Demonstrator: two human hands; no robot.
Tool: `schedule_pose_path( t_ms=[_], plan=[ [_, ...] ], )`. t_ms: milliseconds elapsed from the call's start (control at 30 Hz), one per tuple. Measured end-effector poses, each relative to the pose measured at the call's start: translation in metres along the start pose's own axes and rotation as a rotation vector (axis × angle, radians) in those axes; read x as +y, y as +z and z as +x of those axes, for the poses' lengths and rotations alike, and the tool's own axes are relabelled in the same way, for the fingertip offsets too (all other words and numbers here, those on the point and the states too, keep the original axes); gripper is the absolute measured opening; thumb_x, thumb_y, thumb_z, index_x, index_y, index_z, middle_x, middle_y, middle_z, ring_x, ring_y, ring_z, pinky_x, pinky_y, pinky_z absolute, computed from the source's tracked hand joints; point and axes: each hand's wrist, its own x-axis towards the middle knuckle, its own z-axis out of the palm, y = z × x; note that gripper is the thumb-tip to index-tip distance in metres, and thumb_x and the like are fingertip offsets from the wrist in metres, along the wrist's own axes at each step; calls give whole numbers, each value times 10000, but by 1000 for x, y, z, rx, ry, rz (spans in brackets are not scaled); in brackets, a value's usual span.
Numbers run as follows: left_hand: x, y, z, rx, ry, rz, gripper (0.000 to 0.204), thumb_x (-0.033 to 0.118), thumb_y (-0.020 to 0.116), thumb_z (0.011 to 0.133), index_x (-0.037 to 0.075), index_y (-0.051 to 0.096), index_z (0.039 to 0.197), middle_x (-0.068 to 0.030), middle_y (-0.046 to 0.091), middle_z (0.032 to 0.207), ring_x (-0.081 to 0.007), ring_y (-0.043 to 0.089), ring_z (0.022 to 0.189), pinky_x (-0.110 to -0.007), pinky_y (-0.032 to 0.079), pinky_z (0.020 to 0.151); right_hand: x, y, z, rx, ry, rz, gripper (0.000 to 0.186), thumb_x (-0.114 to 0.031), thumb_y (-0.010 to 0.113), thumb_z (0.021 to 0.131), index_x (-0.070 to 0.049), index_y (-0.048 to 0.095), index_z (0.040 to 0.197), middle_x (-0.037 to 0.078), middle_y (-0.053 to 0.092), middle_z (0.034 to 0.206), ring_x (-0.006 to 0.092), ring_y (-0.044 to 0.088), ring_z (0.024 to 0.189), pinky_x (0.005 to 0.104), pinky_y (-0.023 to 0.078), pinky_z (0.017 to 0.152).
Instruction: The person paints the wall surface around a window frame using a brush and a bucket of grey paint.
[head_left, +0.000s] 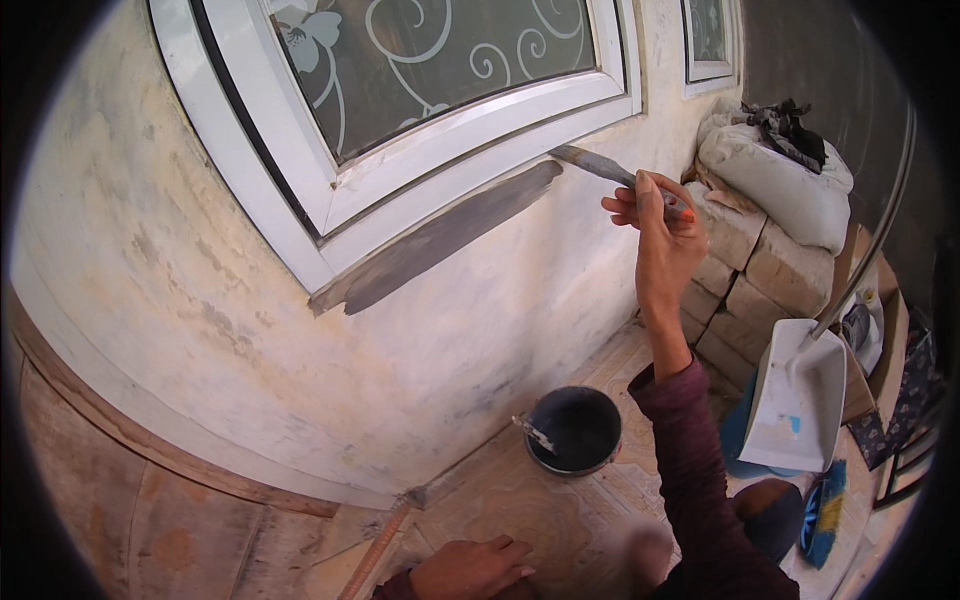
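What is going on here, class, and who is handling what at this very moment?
A person is painting a wall under a white window frame. The right hand holds a paintbrush with its bristles at the end of a grey painted strip just below the frame. The left hand rests low on the tiled floor. A dark bucket of grey paint stands on the floor, with a white dustpan and stacked bricks nearby.

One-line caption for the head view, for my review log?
Right hand brushes grey paint under a white window frame; left hand rests low, by a paint bucket.
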Motion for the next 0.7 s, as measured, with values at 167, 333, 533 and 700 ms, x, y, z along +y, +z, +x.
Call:
schedule_pose_path(
  t_ms=[167,333,533,700],
  plan=[
    [-5,1,0,0,33,13,352,294,561,989,40,576,1233,-185,654,1042,-385,676,874,-446,552,723,-22,11,2,-71,-72,-203,271,-186,682,981,77,683,1050,140,727,793,193,747,723,251,574,615],
    [-11,3,0,44,126,44,387,383,528,1033,51,563,1228,-146,648,976,-356,689,756,-425,572,617,-32,18,2,-108,-53,-232,270,-186,692,970,77,689,1031,129,720,750,175,740,696,239,565,601],
    [-12,1,-4,42,141,70,378,383,525,1034,57,555,1223,-140,649,973,-359,685,704,-447,569,584,-45,28,-12,-139,-43,-246,282,-183,691,971,92,682,1032,136,718,753,168,731,679,237,563,592],
    [-14,1,-6,26,131,45,373,386,514,1038,61,546,1217,-138,646,965,-360,685,709,-445,570,586,-53,38,-33,-158,-36,-192,262,-159,684,978,95,677,1043,145,715,763,172,727,676,238,570,594]
  ],
)
